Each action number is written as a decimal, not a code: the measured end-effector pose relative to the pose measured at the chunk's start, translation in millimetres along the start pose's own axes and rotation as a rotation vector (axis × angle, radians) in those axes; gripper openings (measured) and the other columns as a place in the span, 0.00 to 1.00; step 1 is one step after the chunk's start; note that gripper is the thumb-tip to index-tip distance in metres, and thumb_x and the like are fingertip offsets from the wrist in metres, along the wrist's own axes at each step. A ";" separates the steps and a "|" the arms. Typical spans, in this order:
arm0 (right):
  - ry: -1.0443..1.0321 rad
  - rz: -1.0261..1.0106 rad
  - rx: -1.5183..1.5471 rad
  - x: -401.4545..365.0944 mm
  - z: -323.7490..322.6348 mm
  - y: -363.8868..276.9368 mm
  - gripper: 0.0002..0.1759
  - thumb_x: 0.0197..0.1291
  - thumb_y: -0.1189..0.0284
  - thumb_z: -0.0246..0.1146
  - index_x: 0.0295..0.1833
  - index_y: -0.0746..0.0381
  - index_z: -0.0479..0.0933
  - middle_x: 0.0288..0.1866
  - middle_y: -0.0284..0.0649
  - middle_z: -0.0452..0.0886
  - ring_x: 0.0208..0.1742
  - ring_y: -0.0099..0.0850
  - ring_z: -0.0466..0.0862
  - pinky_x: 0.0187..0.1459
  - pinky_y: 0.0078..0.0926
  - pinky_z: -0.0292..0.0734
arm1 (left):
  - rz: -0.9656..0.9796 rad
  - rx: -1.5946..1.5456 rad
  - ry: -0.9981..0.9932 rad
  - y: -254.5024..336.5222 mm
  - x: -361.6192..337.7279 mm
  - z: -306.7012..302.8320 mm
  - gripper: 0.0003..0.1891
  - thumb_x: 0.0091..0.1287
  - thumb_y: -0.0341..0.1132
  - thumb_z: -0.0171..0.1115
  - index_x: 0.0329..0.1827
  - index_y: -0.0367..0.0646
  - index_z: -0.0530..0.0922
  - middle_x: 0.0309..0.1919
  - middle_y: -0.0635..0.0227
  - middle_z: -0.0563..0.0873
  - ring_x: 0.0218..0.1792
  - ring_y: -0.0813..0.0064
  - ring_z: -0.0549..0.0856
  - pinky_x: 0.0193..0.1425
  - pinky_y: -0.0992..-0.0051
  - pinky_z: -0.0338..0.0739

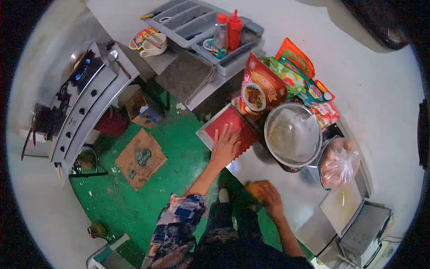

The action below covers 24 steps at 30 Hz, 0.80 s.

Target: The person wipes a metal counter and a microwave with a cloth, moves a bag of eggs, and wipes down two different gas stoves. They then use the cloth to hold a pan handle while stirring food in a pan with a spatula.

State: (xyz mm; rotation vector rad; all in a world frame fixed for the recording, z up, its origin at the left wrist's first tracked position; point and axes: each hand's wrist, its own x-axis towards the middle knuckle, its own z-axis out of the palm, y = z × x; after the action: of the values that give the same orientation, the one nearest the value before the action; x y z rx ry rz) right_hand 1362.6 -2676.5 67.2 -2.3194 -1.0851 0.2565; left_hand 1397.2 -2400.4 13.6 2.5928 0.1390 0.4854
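My left hand [225,144] lies flat and open, fingers spread, pressing on the red board [226,120] at the counter's edge. My right hand [270,198] is curled around an orange sponge [255,187], which sits on the steel counter [260,165] at about 5 o'clock from the board, close to my body. The board's exposed corner juts off the edge toward 9 o'clock. I judge that leaning there could tip or slide it, and its far end is tucked under the food packets [262,87], which would topple. The metal bowl [272,117] stands just at 3 o'clock, so a wide sweep could knock it. My left fingers point toward 12 o'clock. The sponge seems to lie roughly 9 to 3, but my fingers cover too much to be sure.
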 end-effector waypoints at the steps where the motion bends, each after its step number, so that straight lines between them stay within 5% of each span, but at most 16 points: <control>1: -0.020 0.104 0.008 3.0 -18.6 -6.8 0.19 0.55 0.76 0.55 0.55 0.61 0.75 0.59 0.50 0.73 0.64 0.47 0.68 0.64 0.43 0.62 | -0.010 0.200 0.072 -4.1 2.3 2.8 0.23 0.65 0.38 0.50 0.64 0.45 0.67 0.62 0.58 0.71 0.67 0.63 0.65 0.72 0.56 0.50; 2: -0.039 0.207 0.015 6.3 -28.4 -6.8 0.18 0.56 0.76 0.55 0.53 0.62 0.76 0.56 0.51 0.75 0.63 0.47 0.70 0.64 0.41 0.62 | -0.017 0.213 0.087 -3.3 2.6 6.0 0.23 0.65 0.38 0.50 0.64 0.45 0.67 0.62 0.58 0.71 0.67 0.63 0.65 0.72 0.56 0.50; 3: 0.375 0.417 0.311 -6.2 -14.4 5.7 0.19 0.59 0.74 0.52 0.56 0.62 0.74 0.56 0.51 0.75 0.58 0.47 0.72 0.63 0.40 0.62 | -0.034 0.234 0.094 0.4 1.3 9.8 0.23 0.66 0.39 0.50 0.64 0.45 0.67 0.62 0.58 0.71 0.67 0.62 0.65 0.72 0.56 0.49; 4: 0.375 0.394 0.318 -7.7 -6.9 8.1 0.19 0.59 0.74 0.52 0.56 0.62 0.74 0.56 0.51 0.75 0.58 0.47 0.72 0.63 0.40 0.62 | -0.051 0.258 0.102 -0.4 2.5 10.0 0.23 0.66 0.41 0.49 0.63 0.44 0.68 0.62 0.57 0.72 0.67 0.62 0.65 0.72 0.55 0.49; 7: 0.094 0.502 0.057 -7.9 14.8 0.7 0.21 0.60 0.72 0.51 0.60 0.60 0.70 0.62 0.50 0.69 0.63 0.47 0.68 0.64 0.41 0.60 | -0.219 -0.047 -0.095 -10.3 8.3 1.4 0.23 0.65 0.39 0.51 0.63 0.45 0.67 0.60 0.56 0.73 0.66 0.59 0.66 0.71 0.55 0.51; 9: -0.225 0.662 0.139 11.0 7.9 -28.6 0.22 0.60 0.72 0.52 0.61 0.58 0.70 0.65 0.48 0.67 0.66 0.45 0.65 0.66 0.40 0.58 | -0.213 -0.132 0.031 -19.6 16.2 -17.2 0.25 0.60 0.29 0.53 0.64 0.42 0.65 0.57 0.54 0.75 0.63 0.56 0.68 0.70 0.57 0.55; 10: -0.225 0.647 0.142 12.6 16.0 -41.2 0.22 0.60 0.72 0.52 0.61 0.58 0.70 0.65 0.48 0.67 0.66 0.45 0.65 0.66 0.40 0.58 | -0.263 -0.143 0.170 -22.6 21.8 -31.9 0.27 0.56 0.24 0.52 0.62 0.39 0.65 0.57 0.53 0.75 0.63 0.55 0.68 0.69 0.59 0.57; 12: -0.148 0.368 1.107 15.2 33.6 -48.6 0.19 0.62 0.71 0.52 0.60 0.60 0.70 0.55 0.45 0.76 0.56 0.34 0.75 0.60 0.32 0.66 | -0.341 -0.062 0.381 -38.9 40.8 -54.8 0.30 0.49 0.17 0.50 0.61 0.36 0.65 0.59 0.52 0.72 0.64 0.53 0.66 0.69 0.62 0.59; 13: -0.150 0.346 1.109 14.9 42.2 -39.8 0.19 0.62 0.71 0.52 0.60 0.60 0.70 0.55 0.45 0.76 0.56 0.34 0.75 0.60 0.32 0.66 | -0.378 0.027 0.438 -52.2 47.7 -62.6 0.32 0.46 0.15 0.49 0.61 0.34 0.64 0.62 0.52 0.69 0.65 0.52 0.65 0.69 0.63 0.59; 15: -0.269 0.146 0.585 17.0 58.5 -24.9 0.18 0.63 0.69 0.53 0.58 0.62 0.71 0.50 0.44 0.78 0.50 0.30 0.76 0.54 0.27 0.69 | -0.327 0.100 0.448 -81.0 57.6 -80.3 0.35 0.47 0.15 0.51 0.64 0.38 0.63 0.66 0.53 0.63 0.67 0.51 0.62 0.70 0.60 0.57; 18: -0.141 0.403 0.898 74.9 6.5 -53.5 0.19 0.61 0.67 0.57 0.55 0.64 0.73 0.45 0.42 0.78 0.46 0.29 0.77 0.51 0.26 0.70 | -0.363 0.229 0.371 -116.6 73.3 -98.4 0.37 0.47 0.18 0.57 0.66 0.49 0.65 0.68 0.56 0.62 0.69 0.52 0.59 0.70 0.55 0.56; 19: -0.135 0.392 0.894 89.8 8.3 -50.5 0.19 0.61 0.67 0.57 0.55 0.64 0.73 0.45 0.42 0.78 0.46 0.29 0.77 0.51 0.26 0.70 | -0.357 0.228 0.383 -134.5 75.5 -99.9 0.37 0.47 0.18 0.57 0.66 0.49 0.65 0.68 0.56 0.62 0.69 0.52 0.59 0.70 0.55 0.56; 21: 0.045 0.329 0.929 120.8 16.4 -41.1 0.21 0.61 0.63 0.58 0.55 0.65 0.72 0.45 0.40 0.79 0.46 0.28 0.77 0.51 0.25 0.70 | -0.342 0.265 0.093 -170.8 77.5 -101.6 0.33 0.50 0.22 0.59 0.64 0.51 0.68 0.66 0.59 0.66 0.68 0.54 0.61 0.70 0.55 0.56; 24: 0.098 0.298 0.775 181.9 10.1 -49.9 0.25 0.63 0.62 0.57 0.61 0.65 0.68 0.54 0.40 0.74 0.51 0.30 0.74 0.54 0.25 0.67 | -0.190 0.298 0.108 -192.0 81.7 -119.1 0.24 0.54 0.25 0.57 0.57 0.50 0.72 0.62 0.62 0.72 0.66 0.58 0.65 0.69 0.53 0.56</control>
State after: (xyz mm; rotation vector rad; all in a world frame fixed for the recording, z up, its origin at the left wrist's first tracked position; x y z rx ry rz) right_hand 1445.3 -2509.5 98.1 -1.7446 -0.4551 0.5576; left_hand 1428.3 -2163.9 42.4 2.8022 0.5264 0.5717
